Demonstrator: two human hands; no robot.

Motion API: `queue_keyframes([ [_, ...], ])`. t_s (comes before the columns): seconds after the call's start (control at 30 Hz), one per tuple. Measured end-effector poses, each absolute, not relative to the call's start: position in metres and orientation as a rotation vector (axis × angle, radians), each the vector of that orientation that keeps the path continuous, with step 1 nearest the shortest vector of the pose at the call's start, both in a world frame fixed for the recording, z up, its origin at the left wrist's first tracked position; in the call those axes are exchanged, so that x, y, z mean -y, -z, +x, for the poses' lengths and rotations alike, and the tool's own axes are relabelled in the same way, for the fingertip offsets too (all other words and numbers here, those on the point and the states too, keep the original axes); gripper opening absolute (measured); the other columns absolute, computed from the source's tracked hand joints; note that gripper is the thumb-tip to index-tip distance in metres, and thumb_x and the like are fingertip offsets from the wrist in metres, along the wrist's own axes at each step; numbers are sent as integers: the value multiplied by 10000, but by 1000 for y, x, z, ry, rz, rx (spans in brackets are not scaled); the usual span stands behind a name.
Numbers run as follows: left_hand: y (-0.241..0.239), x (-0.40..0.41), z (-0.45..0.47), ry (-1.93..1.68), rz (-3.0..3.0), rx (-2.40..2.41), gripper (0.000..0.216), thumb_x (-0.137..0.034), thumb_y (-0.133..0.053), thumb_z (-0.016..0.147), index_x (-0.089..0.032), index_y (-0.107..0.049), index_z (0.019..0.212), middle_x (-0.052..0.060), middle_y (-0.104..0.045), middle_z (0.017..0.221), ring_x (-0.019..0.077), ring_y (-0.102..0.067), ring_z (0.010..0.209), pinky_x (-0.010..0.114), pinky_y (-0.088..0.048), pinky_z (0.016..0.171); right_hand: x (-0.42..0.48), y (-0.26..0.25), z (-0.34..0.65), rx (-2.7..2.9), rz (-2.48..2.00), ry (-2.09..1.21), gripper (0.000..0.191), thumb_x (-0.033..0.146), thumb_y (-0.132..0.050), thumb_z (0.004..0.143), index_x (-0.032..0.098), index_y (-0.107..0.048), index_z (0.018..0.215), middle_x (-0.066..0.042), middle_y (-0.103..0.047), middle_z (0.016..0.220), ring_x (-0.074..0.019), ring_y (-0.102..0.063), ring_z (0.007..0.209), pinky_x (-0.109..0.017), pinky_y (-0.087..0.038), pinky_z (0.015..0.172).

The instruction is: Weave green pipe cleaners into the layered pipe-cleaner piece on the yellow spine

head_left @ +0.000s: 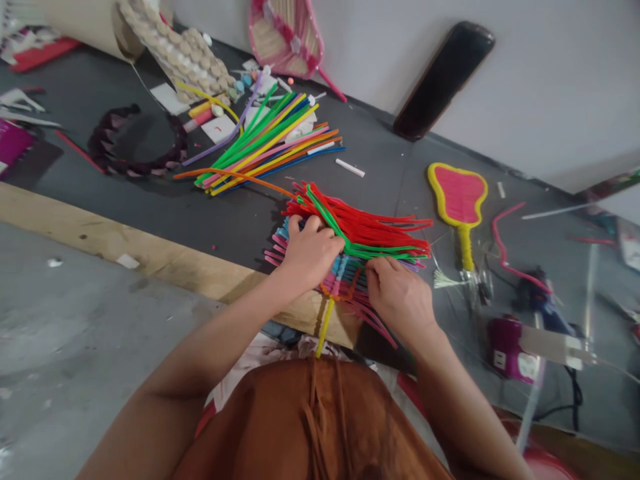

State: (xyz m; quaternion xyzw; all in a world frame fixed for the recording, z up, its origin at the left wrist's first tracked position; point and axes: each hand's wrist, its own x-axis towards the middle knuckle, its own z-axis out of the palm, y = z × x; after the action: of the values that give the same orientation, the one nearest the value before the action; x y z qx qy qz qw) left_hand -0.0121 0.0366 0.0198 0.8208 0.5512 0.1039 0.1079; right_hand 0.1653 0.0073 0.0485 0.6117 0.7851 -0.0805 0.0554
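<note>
A half-woven piece of pipe cleaners (360,230) lies on the dark mat near the table's front edge, with red and green strands fanned on top and pink and blue ones below. My left hand (310,250) presses down on its left side with fingers curled over the strands. Closed in a pinch, my right hand (397,293) grips strands at the lower right of the piece. A yellow stem (325,327) sticks out below the weave toward me.
A loose bundle of coloured pipe cleaners (270,143) lies behind. A finished pink and yellow fan (459,200) lies to the right, beside a glue gun (515,347) and cable. A dark woven ring (135,143) sits at left; a phone (443,80) leans on the wall.
</note>
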Motion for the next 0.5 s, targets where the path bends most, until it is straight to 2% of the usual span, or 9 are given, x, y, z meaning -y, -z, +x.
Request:
queue_keyframes([
  [0.27, -16, -33, -16, -389, 2390, -1608, 194, -201, -521, 896, -260, -683, 807, 32, -689, 849, 264, -425, 962, 552, -260, 892, -13, -46, 160, -2399, 1822, 310, 204, 228, -448, 953, 203, -650, 950, -43, -689, 944, -173, -601, 846, -288, -297, 639],
  [0.5, -14, -32, -15, -399, 2330, -1612, 159, -294, -575, 886, -280, -727, 842, 28, -689, 913, 282, -429, 1012, 587, -252, 920, -21, -48, 154, -2383, 1729, 250, 206, 223, -441, 953, 207, -645, 929, -42, -679, 919, -176, -606, 826, -298, -276, 615],
])
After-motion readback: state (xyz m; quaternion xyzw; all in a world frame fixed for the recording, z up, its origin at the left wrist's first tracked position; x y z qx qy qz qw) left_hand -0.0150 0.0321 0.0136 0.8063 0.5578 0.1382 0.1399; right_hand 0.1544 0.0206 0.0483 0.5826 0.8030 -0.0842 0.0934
